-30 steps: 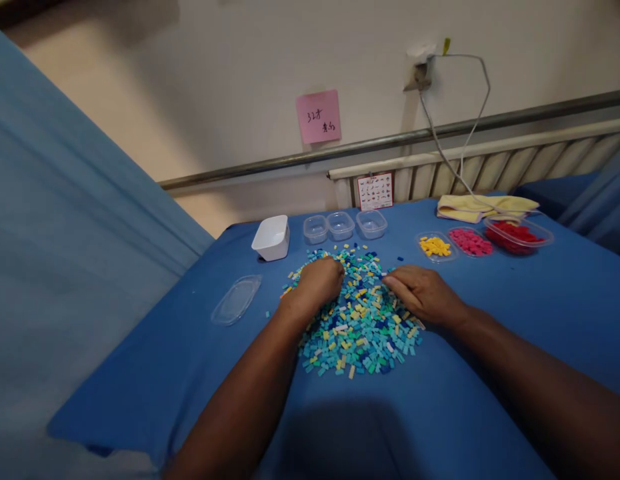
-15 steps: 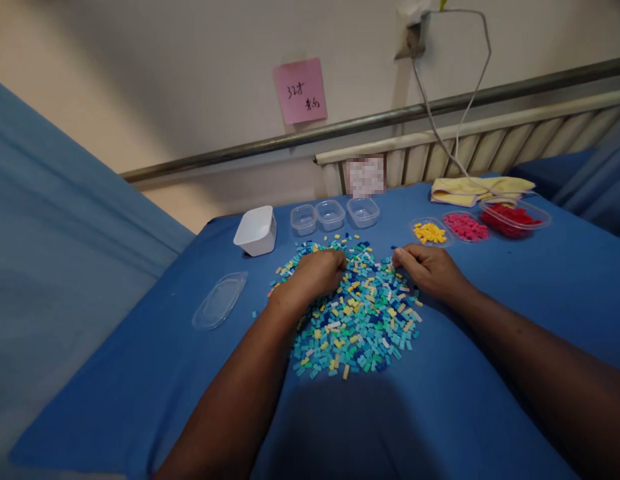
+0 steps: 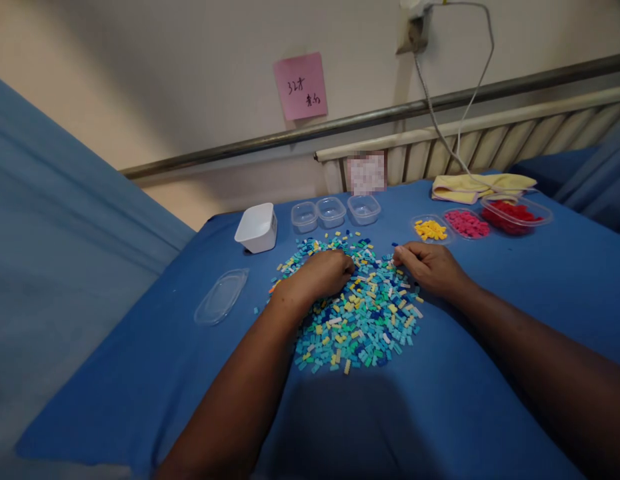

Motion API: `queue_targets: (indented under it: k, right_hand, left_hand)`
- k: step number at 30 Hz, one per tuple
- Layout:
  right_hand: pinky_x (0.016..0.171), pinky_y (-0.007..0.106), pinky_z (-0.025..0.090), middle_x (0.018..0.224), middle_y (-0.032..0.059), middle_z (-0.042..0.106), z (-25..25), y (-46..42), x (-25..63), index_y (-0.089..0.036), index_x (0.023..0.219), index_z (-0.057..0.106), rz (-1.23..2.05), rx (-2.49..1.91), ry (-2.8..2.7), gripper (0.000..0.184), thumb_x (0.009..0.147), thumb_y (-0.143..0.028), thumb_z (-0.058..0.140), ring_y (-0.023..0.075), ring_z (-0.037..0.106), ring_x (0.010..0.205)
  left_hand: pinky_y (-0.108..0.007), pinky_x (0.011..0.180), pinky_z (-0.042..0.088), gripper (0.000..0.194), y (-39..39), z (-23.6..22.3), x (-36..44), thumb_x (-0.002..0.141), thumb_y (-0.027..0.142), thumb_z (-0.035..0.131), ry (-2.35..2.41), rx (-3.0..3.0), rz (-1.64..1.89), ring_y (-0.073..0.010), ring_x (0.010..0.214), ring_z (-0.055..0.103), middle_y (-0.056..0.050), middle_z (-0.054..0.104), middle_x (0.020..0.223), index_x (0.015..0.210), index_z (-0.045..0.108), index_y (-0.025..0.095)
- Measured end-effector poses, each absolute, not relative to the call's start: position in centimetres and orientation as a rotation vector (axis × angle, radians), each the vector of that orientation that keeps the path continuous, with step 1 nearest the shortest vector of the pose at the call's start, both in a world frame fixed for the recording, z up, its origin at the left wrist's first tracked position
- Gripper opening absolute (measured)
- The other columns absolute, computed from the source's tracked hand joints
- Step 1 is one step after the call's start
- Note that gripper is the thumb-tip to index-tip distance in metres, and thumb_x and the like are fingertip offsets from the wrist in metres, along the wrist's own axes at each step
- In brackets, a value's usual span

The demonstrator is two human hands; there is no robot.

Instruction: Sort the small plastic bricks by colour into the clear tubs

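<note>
Pink note (image 3: 301, 87), handwritten "32" legible, beyond the multicoloured bricks (image 3: 363, 317).

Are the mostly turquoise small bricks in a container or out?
Out: the turquoise bricks lie loose in a spread pile on the blue cloth, no container walls around them.

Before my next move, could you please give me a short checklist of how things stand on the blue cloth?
1. Left hand at the brick pile: ok, over its upper part.
2. Right hand at the pile: ok, by its right edge.
3. A brick gripped in either hand: cannot tell, too small or hidden.
4. Every loose brick within the pile: not ok, a stray brick lies off to the left.
5. Yellow pieces, pink pieces and red pieces apart from one another: ok.
</note>
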State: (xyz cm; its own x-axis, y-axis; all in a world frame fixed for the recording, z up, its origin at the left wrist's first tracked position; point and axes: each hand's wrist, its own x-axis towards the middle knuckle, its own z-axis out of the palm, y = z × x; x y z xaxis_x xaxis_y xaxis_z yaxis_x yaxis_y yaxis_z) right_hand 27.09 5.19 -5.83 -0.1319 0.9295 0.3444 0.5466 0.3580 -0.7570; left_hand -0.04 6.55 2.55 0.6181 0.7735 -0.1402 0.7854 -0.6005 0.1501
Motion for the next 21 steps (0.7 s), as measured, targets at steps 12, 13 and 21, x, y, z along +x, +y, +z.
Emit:
queue_targets:
  k: [12,13,21]
  right_hand:
    - [0.092,0.042,0.059,0.111,0.0088,0.081,-3.6,2.5,24.9,-0.026,0.124,0.076,0.436,-0.984,-1.940,0.026,0.104,-0.039,0.067,0.0275,0.075,0.098]
    - [0.091,0.042,0.060,0.111,0.0086,0.081,-3.6,2.3,24.6,-0.027,0.125,0.075,0.439,-0.951,-1.947,0.025,0.104,-0.037,0.068,0.0271,0.075,0.097]
    - [0.085,0.039,0.060,0.102,0.0079,0.076,-4.2,2.8,24.1,-0.025,0.111,0.071,0.352,-1.031,-1.888,0.010,0.102,-0.030,0.069,0.0256,0.074,0.093]
  left_hand:
    - [-0.027,0.066,0.044,0.025,6.7,0.9,1.8,0.091,0.040,0.070,1.113,1.833,0.767,-0.0151,0.070,0.060,-0.002,0.070,0.081,0.096,0.075,0.016]
    - [-0.026,0.064,0.043,0.026,6.5,0.5,2.5,0.089,0.041,0.071,1.093,1.742,0.802,-0.0138,0.068,0.058,-0.001,0.068,0.079,0.095,0.074,0.016]
    - [-0.024,0.063,0.046,0.022,5.7,-1.2,4.8,0.081,0.035,0.077,1.073,1.495,0.934,-0.0112,0.064,0.058,0.000,0.066,0.076,0.090,0.072,0.016]
